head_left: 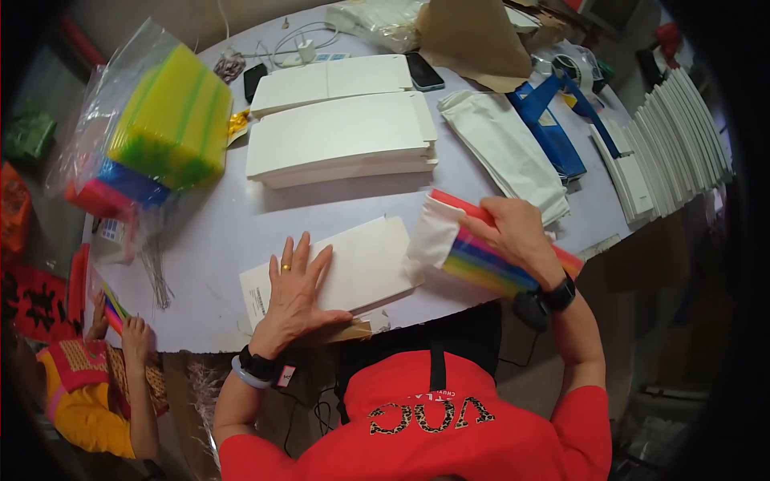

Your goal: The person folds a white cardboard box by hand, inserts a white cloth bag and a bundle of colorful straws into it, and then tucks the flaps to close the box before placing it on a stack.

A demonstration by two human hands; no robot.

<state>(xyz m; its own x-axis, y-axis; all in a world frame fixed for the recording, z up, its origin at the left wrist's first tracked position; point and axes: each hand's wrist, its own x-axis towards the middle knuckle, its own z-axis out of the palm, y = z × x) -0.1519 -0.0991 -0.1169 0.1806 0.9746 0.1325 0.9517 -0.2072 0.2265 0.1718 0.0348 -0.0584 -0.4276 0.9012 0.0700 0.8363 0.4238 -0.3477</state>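
My left hand [295, 290] lies flat with fingers spread on a white flat box [373, 250] near the table's front edge. A ring is on one finger. To the right, my right hand [520, 239] grips a bundle of rainbow-coloured strips [491, 263] from above, its fingers wrapped over the red side. White sheet-like material [439, 231] covers the bundle's left end, beside the right end of the box. I cannot tell what the strips are made of.
Stacked white flat boxes [341, 136] lie mid-table. Bagged yellow-green and other coloured pieces [172, 116] stand at left, folded white bags [505, 152] at right, near a blue object [553, 132]. White boxes [674, 148] stand in a row far right. Another person's hand [138, 341] works at lower left.
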